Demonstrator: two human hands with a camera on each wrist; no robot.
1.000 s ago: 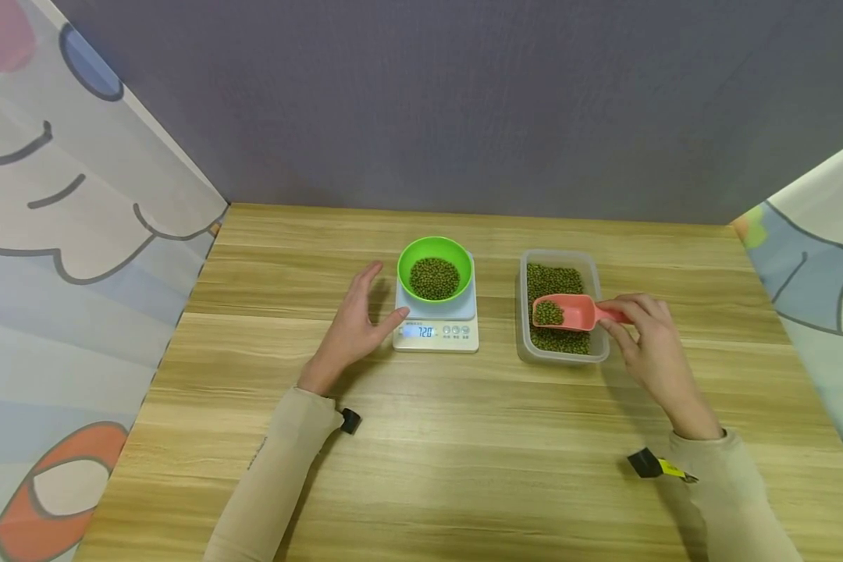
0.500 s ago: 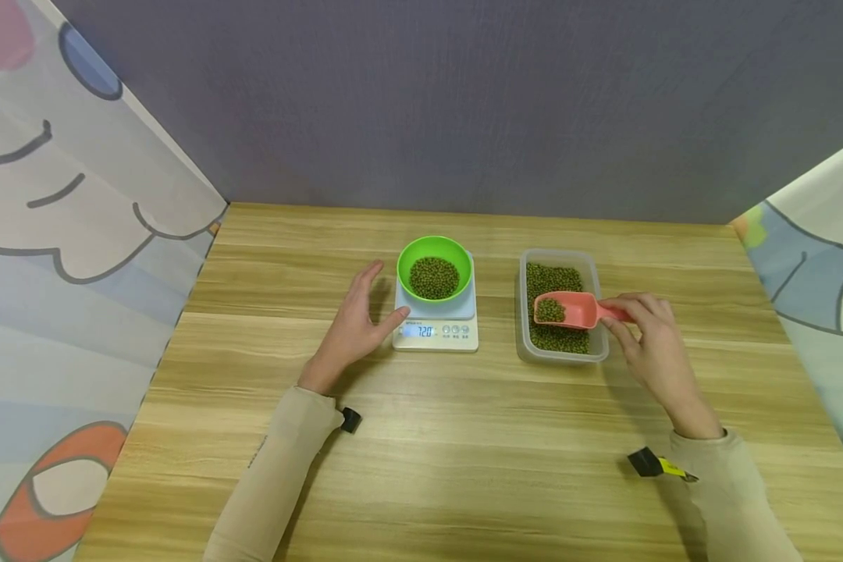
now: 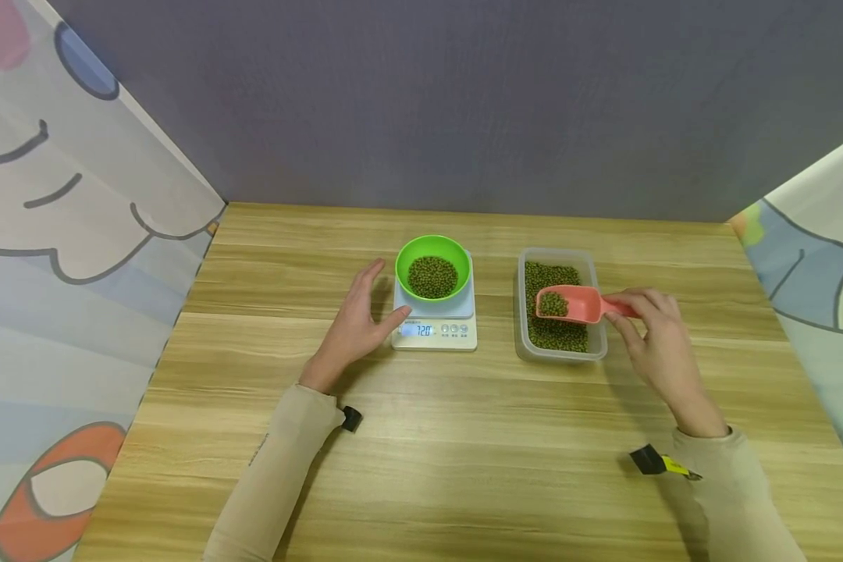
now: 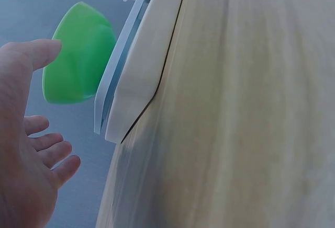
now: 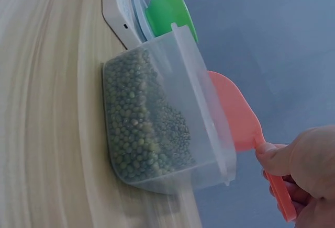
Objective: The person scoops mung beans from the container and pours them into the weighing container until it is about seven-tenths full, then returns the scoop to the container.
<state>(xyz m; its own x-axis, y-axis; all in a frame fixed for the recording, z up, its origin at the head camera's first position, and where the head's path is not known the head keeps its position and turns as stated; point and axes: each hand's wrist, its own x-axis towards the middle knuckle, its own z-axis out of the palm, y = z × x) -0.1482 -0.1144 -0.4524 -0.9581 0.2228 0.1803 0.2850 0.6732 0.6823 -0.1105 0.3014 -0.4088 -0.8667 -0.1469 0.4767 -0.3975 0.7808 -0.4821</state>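
Note:
My right hand (image 3: 656,343) grips the handle of a pink scoop (image 3: 585,303) with a small heap of mung beans (image 3: 553,304) at its tip. The scoop is over a clear plastic container (image 3: 524,336) partly filled with mung beans; in the right wrist view its bowl (image 5: 233,110) is at rim height. My left hand (image 3: 354,324) has its fingers spread, thumb and fingers apart, at the left side of a white kitchen scale (image 3: 435,343). A green bowl (image 3: 432,248) holding mung beans stands on the scale, whose display reads 72.0. In the left wrist view the hand (image 4: 31,134) holds nothing.
All of it stands on a wood-grain table (image 3: 478,453). A grey panel (image 3: 464,101) rises along the back edge. Cartoon-printed cloth (image 3: 77,312) hangs on the left and right. A small black device (image 3: 351,419) sits at each wrist.
The scoop has risen slightly and moved a little right over the container, still carrying beans. The left hand has stayed by the scale, and the display still shows 72.0.

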